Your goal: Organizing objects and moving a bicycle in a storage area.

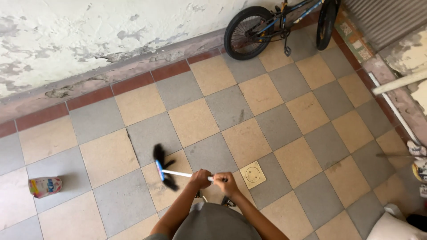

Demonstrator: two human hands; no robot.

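Both of your hands are clamped on the broom's white handle: your left hand nearer the head, your right hand at the end. The broom has its black bristles on the checkered floor just ahead of you, blurred. A square drain cover sits beside your right hand; bristles could snag there. Further left stands a pink pouch, which a wide stroke might topple. At the far wall leans 1 bicycle.

floor open ahead | pouch left | bicycle far right by wall
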